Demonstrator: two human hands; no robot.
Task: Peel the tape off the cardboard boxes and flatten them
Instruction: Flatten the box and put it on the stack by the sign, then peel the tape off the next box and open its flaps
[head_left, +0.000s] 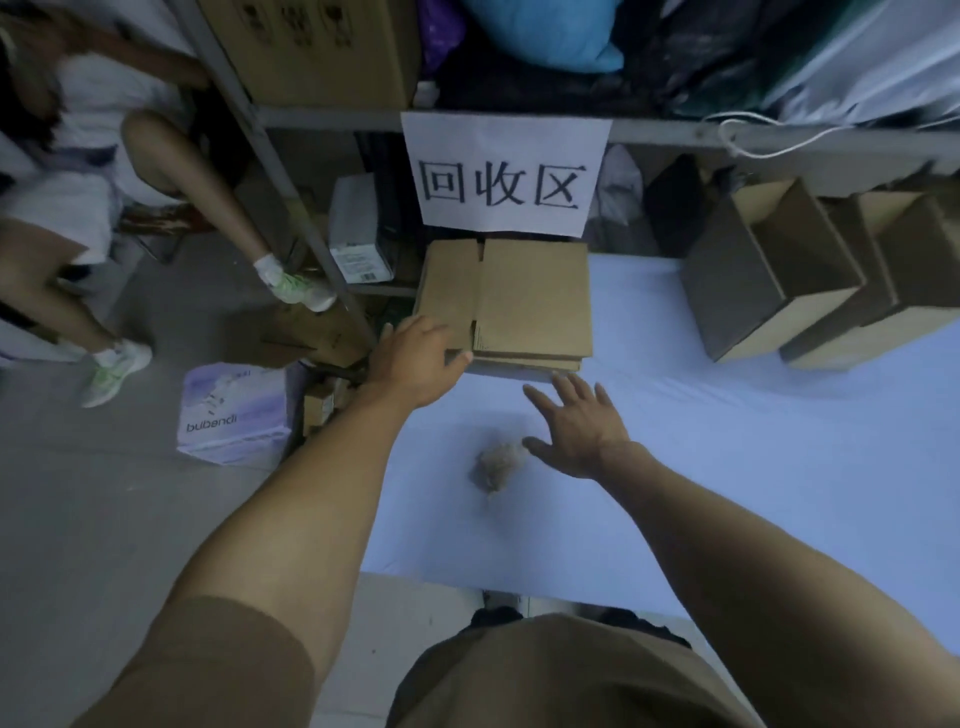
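A stack of flattened cardboard boxes (524, 301) lies at the far left of the table covered in a pale sheet (727, 467), under a paper sign. My left hand (415, 364) rests at the stack's near left corner, thumb against its edge, fingers curled over the top sheet. My right hand (576, 426) hovers just in front of the stack, palm down, fingers spread, holding nothing. A crumpled ball of peeled tape (493, 470) lies on the sheet beside my right thumb. Two upright cardboard boxes (779, 275) with open tops stand at the far right of the table.
A metal shelf frame (291, 171) with boxes and bags rises behind the table. A white sign (504, 171) hangs from it. On the floor at left stand a purple-white carton (234, 410) and another person in white shoes (306, 291).
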